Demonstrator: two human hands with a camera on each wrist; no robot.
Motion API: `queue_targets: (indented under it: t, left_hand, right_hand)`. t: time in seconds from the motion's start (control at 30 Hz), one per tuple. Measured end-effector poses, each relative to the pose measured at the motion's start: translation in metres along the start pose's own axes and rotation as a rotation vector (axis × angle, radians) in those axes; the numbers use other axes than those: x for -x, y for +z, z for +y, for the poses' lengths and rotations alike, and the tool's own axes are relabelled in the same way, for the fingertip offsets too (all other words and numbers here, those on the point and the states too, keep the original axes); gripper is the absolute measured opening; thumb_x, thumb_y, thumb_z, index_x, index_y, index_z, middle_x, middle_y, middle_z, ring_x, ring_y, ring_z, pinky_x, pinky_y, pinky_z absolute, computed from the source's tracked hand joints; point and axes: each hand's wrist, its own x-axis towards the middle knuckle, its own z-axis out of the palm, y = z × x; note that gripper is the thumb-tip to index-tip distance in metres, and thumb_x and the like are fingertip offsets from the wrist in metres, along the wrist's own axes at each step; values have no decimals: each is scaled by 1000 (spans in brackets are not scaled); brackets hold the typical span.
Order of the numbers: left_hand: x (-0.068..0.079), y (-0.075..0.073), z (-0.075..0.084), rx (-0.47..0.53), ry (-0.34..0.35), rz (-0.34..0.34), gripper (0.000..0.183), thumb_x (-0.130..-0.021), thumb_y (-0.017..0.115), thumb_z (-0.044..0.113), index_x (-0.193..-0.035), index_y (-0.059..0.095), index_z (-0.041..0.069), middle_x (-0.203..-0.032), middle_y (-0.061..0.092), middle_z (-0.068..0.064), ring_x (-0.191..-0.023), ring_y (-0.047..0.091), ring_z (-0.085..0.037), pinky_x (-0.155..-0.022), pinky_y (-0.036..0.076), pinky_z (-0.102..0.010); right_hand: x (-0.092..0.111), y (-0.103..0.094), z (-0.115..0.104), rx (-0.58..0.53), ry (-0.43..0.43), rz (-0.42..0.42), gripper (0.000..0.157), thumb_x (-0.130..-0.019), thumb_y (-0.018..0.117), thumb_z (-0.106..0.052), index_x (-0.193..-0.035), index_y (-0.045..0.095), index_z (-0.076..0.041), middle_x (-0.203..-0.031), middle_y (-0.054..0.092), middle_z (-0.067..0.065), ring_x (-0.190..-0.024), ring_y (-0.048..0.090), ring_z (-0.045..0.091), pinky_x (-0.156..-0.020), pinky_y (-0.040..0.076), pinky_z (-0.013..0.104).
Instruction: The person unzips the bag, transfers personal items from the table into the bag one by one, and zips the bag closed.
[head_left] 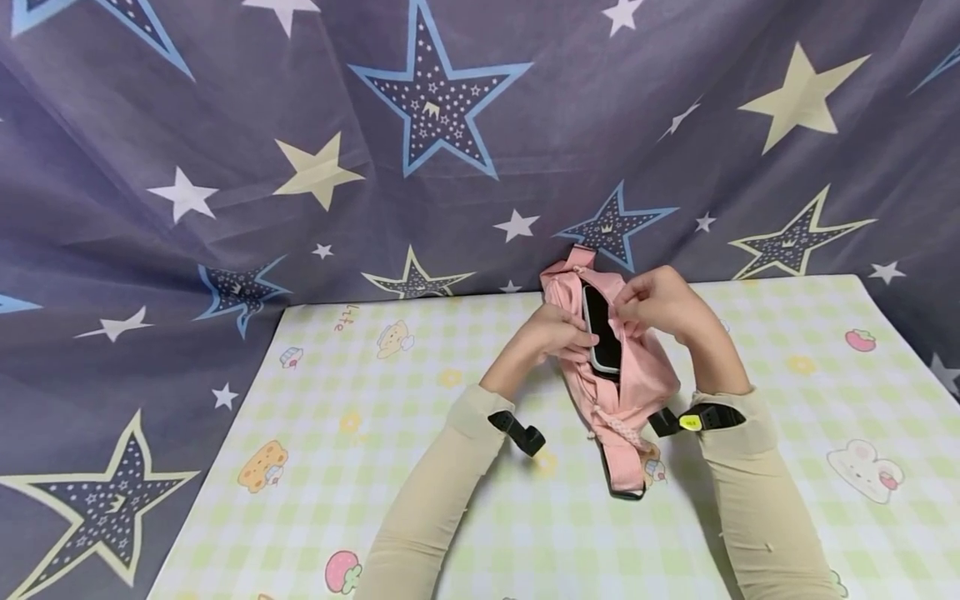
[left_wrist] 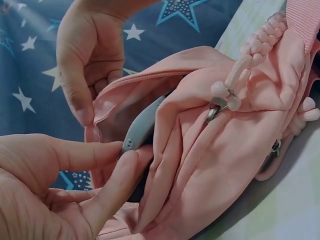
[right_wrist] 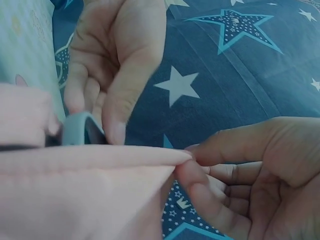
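A pink waist bag (head_left: pixel 651 373) lies on the table with its zipped main pocket gaping. Partly inside that pocket is a smartphone (head_left: pixel 602 325) with a black screen and a pale grey-blue case; its lower part is hidden by the cloth in the left wrist view. My left hand (head_left: pixel 553 332) pinches the phone's edge between thumb and finger at the opening. On the other side, my right hand (head_left: pixel 663 303) pinches the rim of the pocket and holds it outward. A braided pink cord (left_wrist: pixel 260 42) hangs from a zip pull.
The table (head_left: pixel 405 392) wears a green-and-white checked cloth with cartoon prints. Right behind the bag hangs a dark curtain (head_left: pixel 480 217) with stars. A pink strap (head_left: pixel 624 467) with a black end trails toward the front. Black camera bands (head_left: pixel 517 431) sit on both wrists.
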Motion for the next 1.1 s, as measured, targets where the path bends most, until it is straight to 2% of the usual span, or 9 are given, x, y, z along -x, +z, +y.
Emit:
queue_targets:
  t: [0.1,0.23,0.5,0.8,0.9,1.0,1.1]
  left_hand:
    - [3,1,1,-38,42,56,25,-89,76,1,-110,70,-11,-81,73,-15,-54,65,-9,-59,60,-23]
    - [6,4,1,-87,81,132,24,-85,81,2,-105,74,-9,-83,76,-22,-50,64,-7,-56,59,-23]
    - [9,8,1,-110,76,181,17,-82,83,2,-95,76,-6,-75,75,-16,-49,63,-8,-55,59,-23]
    - [9,10,2,-192,105,224,8,-80,83,0,-81,77,-5,-57,67,-5,-44,60,-6,-49,55,-19]
    - [9,12,3,-278,121,231,10,-81,84,2,-77,78,-4,-58,70,-9,-43,60,-5,-48,53,-18]
    - [11,15,4,-430,160,241,18,-82,84,8,-68,76,0,-60,72,-10,-42,59,-4,-48,48,-16]
    - [12,17,6,-618,205,244,30,-84,83,14,-58,71,5,-52,67,-4,-43,56,-3,-47,41,-15]
  right_hand:
    - [2,-4,0,20,-18,29,18,-92,62,1,-99,71,16,-66,69,3,-56,66,12,-57,60,31]
    - [4,-6,1,33,-37,50,17,-91,62,3,-96,70,17,-65,70,4,-54,66,12,-56,60,31]
    - [3,-2,2,41,-57,50,15,-92,64,3,-94,70,16,-65,69,4,-53,65,12,-55,60,31]
    - [1,-2,-1,40,-65,42,15,-92,63,2,-94,70,16,-64,68,3,-54,65,12,-55,60,31]
    - [1,-1,-1,36,-61,34,15,-92,63,2,-94,70,16,-64,69,4,-54,65,12,-56,60,30]
    - [0,1,-2,39,-60,26,15,-91,63,3,-93,69,16,-64,69,4,-54,65,11,-56,60,29]
    - [0,4,-2,42,-60,14,14,-91,63,3,-93,69,15,-64,69,3,-54,64,10,-55,59,28]
